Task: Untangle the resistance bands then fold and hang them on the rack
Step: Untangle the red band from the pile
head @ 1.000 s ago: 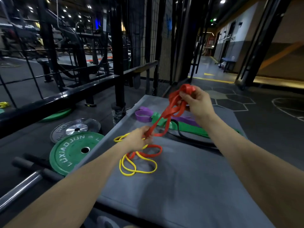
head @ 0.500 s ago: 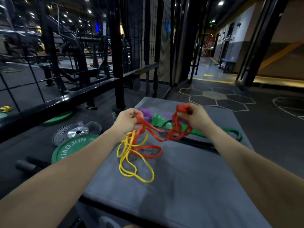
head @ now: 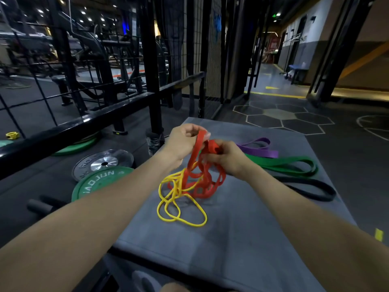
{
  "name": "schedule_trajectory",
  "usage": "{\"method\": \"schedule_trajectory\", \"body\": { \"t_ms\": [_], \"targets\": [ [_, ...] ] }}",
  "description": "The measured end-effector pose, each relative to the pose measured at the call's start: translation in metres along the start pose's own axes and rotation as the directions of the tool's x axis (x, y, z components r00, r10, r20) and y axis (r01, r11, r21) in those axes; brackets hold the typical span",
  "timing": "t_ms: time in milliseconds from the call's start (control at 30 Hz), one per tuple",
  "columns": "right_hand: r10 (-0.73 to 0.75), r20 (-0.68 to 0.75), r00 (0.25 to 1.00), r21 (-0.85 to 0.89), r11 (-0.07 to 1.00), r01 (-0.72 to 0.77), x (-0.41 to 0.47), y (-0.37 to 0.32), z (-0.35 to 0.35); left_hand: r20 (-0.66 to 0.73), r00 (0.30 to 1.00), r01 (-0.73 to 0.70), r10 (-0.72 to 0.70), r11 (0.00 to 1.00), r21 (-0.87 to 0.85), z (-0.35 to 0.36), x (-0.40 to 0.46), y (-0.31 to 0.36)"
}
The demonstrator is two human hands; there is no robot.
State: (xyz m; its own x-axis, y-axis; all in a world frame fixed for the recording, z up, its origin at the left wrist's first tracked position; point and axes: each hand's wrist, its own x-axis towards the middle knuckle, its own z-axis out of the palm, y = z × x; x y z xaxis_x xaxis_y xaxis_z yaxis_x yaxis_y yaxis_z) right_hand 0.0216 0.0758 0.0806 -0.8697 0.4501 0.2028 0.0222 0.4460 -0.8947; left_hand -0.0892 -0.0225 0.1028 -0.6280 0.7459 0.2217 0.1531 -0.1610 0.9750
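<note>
A red resistance band [head: 207,180] hangs in tangled loops above the grey mat [head: 242,239]. My left hand [head: 183,140] pinches its upper strand, lifted. Close beside it, my right hand [head: 226,158] grips a bunched part of the same red band. A thin yellow band [head: 179,209] is caught in the red loops, and most of it lies coiled on the mat below. Purple [head: 263,149], green [head: 290,166] and black [head: 309,189] bands lie flat on the mat's right side.
A black rack frame [head: 153,66] with a horizontal rail stands at the left behind the mat. Green [head: 94,184] and grey [head: 103,163] weight plates and a barbell end [head: 40,206] lie on the floor to the left. Open floor stretches to the right.
Both hands came together over the mat's middle, bunching the red band between them. The red loops dropped lower, and the yellow band settled further onto the mat.
</note>
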Motion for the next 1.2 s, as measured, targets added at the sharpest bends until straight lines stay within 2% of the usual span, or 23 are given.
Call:
{"method": "schedule_trajectory", "body": {
  "t_ms": [100, 167, 267, 333, 367, 467, 500, 633, 800, 867, 1033, 1200],
  "targets": [
    [0.033, -0.047, 0.998, -0.023, 0.999, -0.034, 0.003, 0.005, -0.011, 0.096, 0.995, -0.035, 0.020, 0.987, 0.156, -0.016, 0.005, -0.014],
    [0.053, -0.077, 0.996, 0.018, 0.998, -0.052, 0.004, 0.004, -0.023, 0.047, 0.998, 0.035, -0.051, 0.955, 0.293, -0.028, 0.008, -0.035],
    [0.055, -0.072, 0.996, 0.067, 0.996, -0.050, 0.004, 0.000, -0.035, 0.051, 0.972, 0.148, -0.228, 0.770, 0.621, -0.032, 0.005, -0.075],
    [0.037, -0.070, 0.997, 0.100, 0.995, -0.030, 0.005, -0.001, -0.038, 0.112, 0.942, 0.153, -0.317, 0.702, 0.695, -0.026, -0.001, -0.089],
    [0.031, -0.079, 0.996, 0.108, 0.994, -0.022, 0.006, 0.000, -0.039, 0.150, 0.930, 0.114, -0.336, 0.650, 0.751, -0.022, -0.004, -0.092],
    [0.024, -0.141, 0.990, 0.092, 0.996, -0.011, 0.004, 0.004, -0.045, 0.206, 0.924, -0.063, -0.323, 0.403, 0.913, -0.016, -0.004, -0.100],
    [0.018, -0.173, 0.985, 0.070, 0.998, -0.006, 0.003, 0.005, -0.047, 0.205, 0.927, -0.084, -0.313, 0.361, 0.929, -0.016, -0.003, -0.100],
    [0.026, -0.354, 0.935, 0.016, 1.000, -0.022, -0.001, 0.013, -0.055, 0.196, 0.954, -0.086, -0.228, 0.420, 0.904, -0.028, 0.004, -0.089],
    [0.054, -0.481, 0.875, -0.017, 0.997, -0.071, 0.003, 0.015, -0.049, 0.209, 0.954, -0.135, -0.214, 0.313, 0.940, -0.053, 0.007, -0.070],
    [0.071, -0.517, 0.853, -0.016, 0.996, -0.092, 0.004, 0.013, -0.049, 0.187, 0.965, -0.121, -0.184, 0.319, 0.940, -0.062, 0.004, -0.065],
    [0.098, -0.574, 0.813, -0.060, 0.985, -0.161, 0.004, 0.014, -0.049, 0.030, 0.989, 0.040, -0.143, 0.464, 0.885, -0.083, 0.000, -0.057],
    [0.184, -0.694, 0.696, -0.026, 0.960, -0.280, 0.001, 0.020, -0.064, -0.234, 0.956, 0.292, -0.178, 0.495, 0.818, -0.116, -0.004, -0.060]
  ]
}}
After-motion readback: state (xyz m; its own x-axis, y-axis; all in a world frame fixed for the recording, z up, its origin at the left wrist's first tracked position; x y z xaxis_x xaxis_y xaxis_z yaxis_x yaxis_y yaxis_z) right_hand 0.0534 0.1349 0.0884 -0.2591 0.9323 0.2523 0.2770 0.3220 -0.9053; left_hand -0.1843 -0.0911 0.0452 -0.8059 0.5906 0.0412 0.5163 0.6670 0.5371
